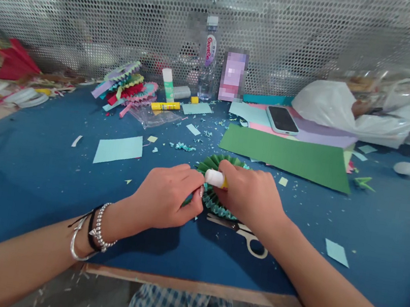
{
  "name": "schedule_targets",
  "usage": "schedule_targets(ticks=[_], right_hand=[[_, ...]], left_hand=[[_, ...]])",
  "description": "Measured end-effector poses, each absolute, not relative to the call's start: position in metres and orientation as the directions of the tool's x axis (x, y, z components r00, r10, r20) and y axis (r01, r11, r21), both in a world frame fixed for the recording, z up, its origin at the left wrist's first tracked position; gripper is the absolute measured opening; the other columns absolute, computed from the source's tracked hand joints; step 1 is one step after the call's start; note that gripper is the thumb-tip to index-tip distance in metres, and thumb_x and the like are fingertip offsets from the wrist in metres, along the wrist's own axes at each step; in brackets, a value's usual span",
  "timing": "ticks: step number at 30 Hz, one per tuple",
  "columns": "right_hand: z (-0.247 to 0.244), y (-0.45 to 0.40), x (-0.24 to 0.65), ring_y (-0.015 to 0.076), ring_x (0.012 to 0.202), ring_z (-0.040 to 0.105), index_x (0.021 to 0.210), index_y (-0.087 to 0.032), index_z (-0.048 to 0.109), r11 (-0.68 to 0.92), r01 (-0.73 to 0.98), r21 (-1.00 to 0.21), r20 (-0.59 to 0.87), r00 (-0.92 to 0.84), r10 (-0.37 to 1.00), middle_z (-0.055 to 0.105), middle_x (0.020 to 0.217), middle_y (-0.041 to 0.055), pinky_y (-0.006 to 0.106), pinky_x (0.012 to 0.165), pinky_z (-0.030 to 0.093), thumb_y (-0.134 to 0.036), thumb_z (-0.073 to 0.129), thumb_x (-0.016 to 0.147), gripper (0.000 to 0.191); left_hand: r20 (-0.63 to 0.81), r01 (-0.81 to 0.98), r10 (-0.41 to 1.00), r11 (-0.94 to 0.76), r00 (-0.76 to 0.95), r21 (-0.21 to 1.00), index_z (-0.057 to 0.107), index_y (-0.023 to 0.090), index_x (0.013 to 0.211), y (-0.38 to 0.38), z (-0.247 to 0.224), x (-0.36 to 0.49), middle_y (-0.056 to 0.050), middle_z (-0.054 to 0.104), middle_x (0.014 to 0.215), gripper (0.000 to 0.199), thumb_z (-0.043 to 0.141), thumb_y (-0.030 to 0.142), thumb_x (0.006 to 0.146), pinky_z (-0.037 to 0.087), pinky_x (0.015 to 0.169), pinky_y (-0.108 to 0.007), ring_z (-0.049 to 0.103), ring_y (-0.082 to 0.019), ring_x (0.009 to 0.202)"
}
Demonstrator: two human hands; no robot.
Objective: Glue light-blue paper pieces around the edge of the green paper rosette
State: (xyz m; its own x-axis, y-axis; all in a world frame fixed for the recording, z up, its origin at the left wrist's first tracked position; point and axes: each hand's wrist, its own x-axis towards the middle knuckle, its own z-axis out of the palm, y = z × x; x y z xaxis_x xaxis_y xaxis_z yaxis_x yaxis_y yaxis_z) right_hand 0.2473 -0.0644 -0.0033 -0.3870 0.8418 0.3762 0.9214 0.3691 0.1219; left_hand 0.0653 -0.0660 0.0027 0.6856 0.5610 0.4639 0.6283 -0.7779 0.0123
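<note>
My right hand (247, 193) is wrapped round a glue stick (215, 178), its white end pointing left and a bit of yellow body showing. Close to that white end, my left hand (171, 194) is closed in a pinch with thumb and forefinger together; what it holds is hidden or too small to make out. Under both hands lies a pleated paper rosette (211, 163), dark green with light blue crimped edging, its middle covered by the hands. Scissors (253, 243) with white handles rest just below it, partly beside my right wrist.
Green paper (289, 158) lies behind my right hand, with a phone (282, 120) beyond it. A light blue sheet (119, 150) is at left. Further back are a yellow glue stick (165, 106), a bottle (208, 61) and pleated colored paper (126, 88). Paper scraps litter the blue table.
</note>
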Motion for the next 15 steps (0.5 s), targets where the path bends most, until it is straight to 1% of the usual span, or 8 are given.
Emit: schedule_targets(ticks=[2,5,10,15], right_hand=[[-0.003,-0.0633,0.2499,0.0108,0.04,0.039,0.075,-0.019,0.05,0.353,0.927,0.126,0.392,-0.374,0.841,0.056,0.054,-0.0006,0.026,0.047,0.007,-0.027,0.047,0.073,0.008],[-0.0029,-0.0622,0.2527,0.0101,0.04,0.037,0.074,-0.019,0.05,0.345,0.93,0.126,0.403,-0.366,0.839,0.056,0.055,-0.0006,0.027,0.047,0.007,-0.026,0.046,0.073,0.008],[-0.0035,-0.0647,0.251,0.0107,0.04,0.038,0.074,-0.019,0.051,0.38,0.917,0.121,0.409,-0.395,0.823,0.056,0.054,-0.0006,0.027,0.046,0.008,-0.025,0.047,0.071,0.008],[-0.0037,-0.0663,0.2476,0.0115,0.04,0.04,0.076,-0.019,0.052,0.411,0.904,0.119,0.386,-0.424,0.819,0.058,0.054,-0.0001,0.026,0.046,0.008,-0.026,0.048,0.071,0.009]], left_hand=[[0.459,0.648,0.61,-0.756,0.646,0.094,0.046,0.017,0.068,-0.0663,0.0027,0.0644,0.002,0.043,0.057,0.017,0.037,0.017,0.082,0.029,0.049,-0.026,0.038,-0.012,0.054],[0.45,0.665,0.642,-0.735,0.621,0.13,0.045,0.017,0.069,-0.0648,0.0031,0.0625,0.003,0.043,0.058,0.017,0.036,0.018,0.084,0.028,0.049,-0.026,0.039,-0.011,0.054],[0.434,0.661,0.624,-0.745,0.65,0.082,0.047,0.017,0.072,-0.0622,0.003,0.0627,0.002,0.044,0.059,0.018,0.035,0.019,0.085,0.029,0.049,-0.027,0.039,-0.012,0.054],[0.397,0.651,0.588,-0.758,0.705,-0.033,0.048,0.017,0.072,-0.0603,0.0025,0.0649,0.001,0.048,0.059,0.02,0.033,0.019,0.085,0.031,0.048,-0.027,0.043,-0.013,0.056]])
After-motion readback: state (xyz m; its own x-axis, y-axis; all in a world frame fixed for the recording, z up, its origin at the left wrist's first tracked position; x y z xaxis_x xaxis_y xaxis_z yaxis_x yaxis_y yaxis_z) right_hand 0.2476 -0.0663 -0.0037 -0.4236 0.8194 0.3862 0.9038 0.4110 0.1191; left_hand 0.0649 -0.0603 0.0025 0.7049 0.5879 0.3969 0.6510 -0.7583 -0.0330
